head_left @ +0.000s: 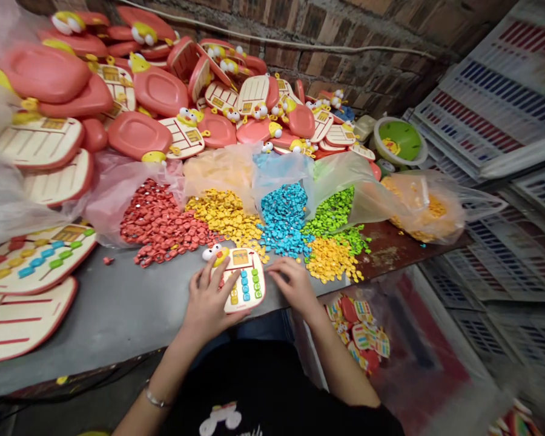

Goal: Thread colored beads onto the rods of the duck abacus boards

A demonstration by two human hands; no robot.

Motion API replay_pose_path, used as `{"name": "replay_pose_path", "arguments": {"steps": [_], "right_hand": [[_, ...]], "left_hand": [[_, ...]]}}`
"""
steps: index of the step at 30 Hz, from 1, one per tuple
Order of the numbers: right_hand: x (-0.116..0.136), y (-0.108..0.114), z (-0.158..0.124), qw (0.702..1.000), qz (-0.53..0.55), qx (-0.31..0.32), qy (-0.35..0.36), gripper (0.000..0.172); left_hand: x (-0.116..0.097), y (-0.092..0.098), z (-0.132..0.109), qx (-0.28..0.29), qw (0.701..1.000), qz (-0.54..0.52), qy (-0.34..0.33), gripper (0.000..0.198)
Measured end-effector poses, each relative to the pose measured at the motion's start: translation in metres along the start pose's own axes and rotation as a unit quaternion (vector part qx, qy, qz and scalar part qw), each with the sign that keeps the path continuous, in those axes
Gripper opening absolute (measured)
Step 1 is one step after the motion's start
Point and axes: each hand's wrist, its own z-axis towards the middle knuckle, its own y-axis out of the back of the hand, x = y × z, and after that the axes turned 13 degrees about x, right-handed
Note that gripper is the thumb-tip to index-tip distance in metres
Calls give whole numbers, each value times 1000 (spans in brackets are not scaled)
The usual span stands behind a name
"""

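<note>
Left hand (pixel 208 300) clamped on toy (pixel 244 282) near table (pixel 127 303) edge, probably to steady it; right hand (pixel 295 287) just beside, can't tell if fingertips meet; button piles (pixel 284 221) close behind, likely for reach.

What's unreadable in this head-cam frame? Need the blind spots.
All in the head view:
Left part of the toy panel: covered by the left hand.
Whether the right hand pinches anything: too small to tell.
Any markings on the loose blue pieces: too small.
Far end of the lowest left panel: cut off by the left edge.
Lettering on the black shirt: cut off by the bottom edge.
</note>
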Motion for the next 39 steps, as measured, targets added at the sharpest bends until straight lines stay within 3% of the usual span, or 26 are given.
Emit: {"name": "replay_pose_path", "arguments": {"steps": [4, 9, 17, 34, 39], "right_hand": [[-36, 20, -20, 976, -139, -129, -112, 17], [-60, 17, -21, 963, -214, -104, -126, 16], [-56, 11, -33, 974, -192, -89, -75, 16], [-43, 10, -46, 959, -235, -98, -126, 12], [-32, 13, -33, 975, -192, -88, -67, 10]], "left_hand": [[0, 0, 0, -2, 1000, 0, -2, 67], [1, -1, 0, 4, 1000, 11, 1, 65], [2, -2, -1, 13, 1000, 22, 1, 66], [0, 0, 0, 8, 1000, -2, -3, 66], [-1, 0, 0, 10, 1000, -2, 3, 66]]}}
